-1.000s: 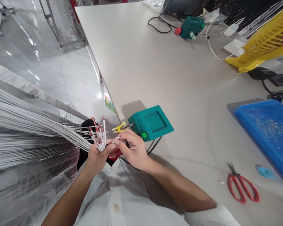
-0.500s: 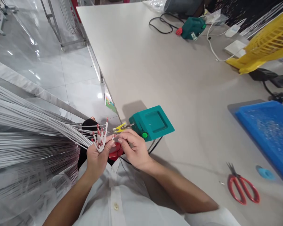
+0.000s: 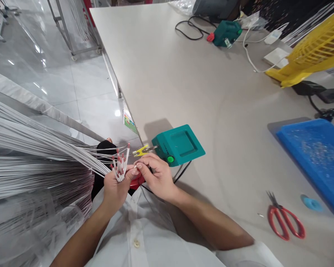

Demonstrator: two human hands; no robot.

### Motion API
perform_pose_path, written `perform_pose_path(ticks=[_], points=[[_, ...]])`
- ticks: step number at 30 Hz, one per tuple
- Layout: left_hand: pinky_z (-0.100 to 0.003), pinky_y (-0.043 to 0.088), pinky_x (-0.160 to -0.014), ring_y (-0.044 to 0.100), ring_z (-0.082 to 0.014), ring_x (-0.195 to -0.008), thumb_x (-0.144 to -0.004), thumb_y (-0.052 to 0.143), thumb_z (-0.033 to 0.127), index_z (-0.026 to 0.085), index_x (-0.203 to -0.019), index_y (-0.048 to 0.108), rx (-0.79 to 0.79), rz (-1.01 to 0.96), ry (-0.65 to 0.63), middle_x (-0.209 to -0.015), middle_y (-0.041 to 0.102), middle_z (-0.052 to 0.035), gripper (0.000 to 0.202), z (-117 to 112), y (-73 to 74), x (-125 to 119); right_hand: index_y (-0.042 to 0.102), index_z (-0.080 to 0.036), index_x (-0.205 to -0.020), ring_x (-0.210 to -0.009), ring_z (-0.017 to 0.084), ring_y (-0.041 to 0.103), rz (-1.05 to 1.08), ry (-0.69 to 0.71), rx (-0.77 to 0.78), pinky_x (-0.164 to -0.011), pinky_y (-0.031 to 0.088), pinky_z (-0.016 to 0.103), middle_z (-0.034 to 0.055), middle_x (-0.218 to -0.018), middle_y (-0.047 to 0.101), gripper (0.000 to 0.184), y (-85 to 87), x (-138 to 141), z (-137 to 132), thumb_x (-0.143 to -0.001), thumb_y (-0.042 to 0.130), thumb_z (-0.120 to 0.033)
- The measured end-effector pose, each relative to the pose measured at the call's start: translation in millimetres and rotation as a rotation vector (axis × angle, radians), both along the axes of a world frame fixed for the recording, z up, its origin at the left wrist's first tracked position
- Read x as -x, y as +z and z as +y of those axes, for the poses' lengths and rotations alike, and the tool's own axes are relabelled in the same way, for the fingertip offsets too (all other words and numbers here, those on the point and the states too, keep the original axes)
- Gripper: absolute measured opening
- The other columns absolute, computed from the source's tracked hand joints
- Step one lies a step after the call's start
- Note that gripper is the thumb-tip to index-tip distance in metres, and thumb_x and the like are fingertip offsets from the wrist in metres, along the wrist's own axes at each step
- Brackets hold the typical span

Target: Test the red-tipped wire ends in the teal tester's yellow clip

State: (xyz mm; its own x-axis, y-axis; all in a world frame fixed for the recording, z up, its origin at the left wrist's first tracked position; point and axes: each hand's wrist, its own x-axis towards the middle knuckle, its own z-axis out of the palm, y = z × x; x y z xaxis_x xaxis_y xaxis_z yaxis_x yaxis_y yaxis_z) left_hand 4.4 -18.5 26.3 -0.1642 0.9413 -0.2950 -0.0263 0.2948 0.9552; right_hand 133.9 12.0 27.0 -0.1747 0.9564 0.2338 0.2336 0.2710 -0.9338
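Note:
My left hand (image 3: 115,187) is closed around a fan of thin white wires with red tips (image 3: 120,163). The wires run off to a large white bundle (image 3: 30,148) at the left. My right hand (image 3: 156,176) pinches the end of one white wire (image 3: 136,165) between thumb and forefinger, touching my left thumb. Just beyond my fingers a yellow forked clip (image 3: 140,150) sticks out of a small teal box (image 3: 178,145) with a green button (image 3: 170,159). A red object (image 3: 135,181) lies partly hidden under my hands.
Red scissors (image 3: 285,218) lie at the right, near a blue tray (image 3: 314,155) and a small blue piece (image 3: 310,203). A yellow crate (image 3: 314,48), a second teal device (image 3: 225,32), cables and a white adapter sit at the far side. The table edge (image 3: 122,100) drops to a glossy floor.
My right hand has drawn back from the yellow clip toward my left thumb, with a wire end pinched. The fan of wires has tilted slightly right.

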Motion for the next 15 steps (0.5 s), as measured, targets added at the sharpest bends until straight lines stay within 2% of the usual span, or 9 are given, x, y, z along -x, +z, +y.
perform_pose_path(ticks=[3,10,15], points=[[-0.02,0.029,-0.036,0.037,-0.0058,-0.037,-0.071,0.064,0.03,0.014,-0.072,0.069,0.009,-0.053,0.018,-0.042,0.049,0.0051,0.017,-1,-0.4,-2,0.063,-0.019,-0.076,-0.071,0.015,0.057,-0.007,0.009,-0.013,-0.065,0.048,0.029,0.0044,-0.072,0.062,0.013,-1.8,0,0,-0.082,0.051,-0.02],[-0.02,0.029,-0.036,0.039,-0.0055,-0.039,-0.071,0.064,0.032,0.014,-0.073,0.067,0.036,-0.125,0.068,-0.054,0.059,0.0014,0.019,-4,-3.7,-3,0.062,-0.018,-0.076,-0.071,0.015,0.057,0.008,0.016,-0.034,-0.065,0.048,0.028,0.0042,-0.073,0.061,0.011,-0.5,-2,1,-0.08,0.052,-0.015],[-0.02,0.029,-0.038,0.038,-0.0059,-0.041,-0.07,0.066,0.03,0.016,-0.078,0.068,0.052,-0.096,0.046,-0.057,0.059,0.0015,0.016,-6,-6.6,4,0.059,-0.02,-0.103,-0.087,0.017,0.056,-0.03,0.056,-0.092,-0.077,0.049,0.034,0.0086,-0.095,0.061,0.023,12.0,-12,5,-0.082,0.05,-0.015]])
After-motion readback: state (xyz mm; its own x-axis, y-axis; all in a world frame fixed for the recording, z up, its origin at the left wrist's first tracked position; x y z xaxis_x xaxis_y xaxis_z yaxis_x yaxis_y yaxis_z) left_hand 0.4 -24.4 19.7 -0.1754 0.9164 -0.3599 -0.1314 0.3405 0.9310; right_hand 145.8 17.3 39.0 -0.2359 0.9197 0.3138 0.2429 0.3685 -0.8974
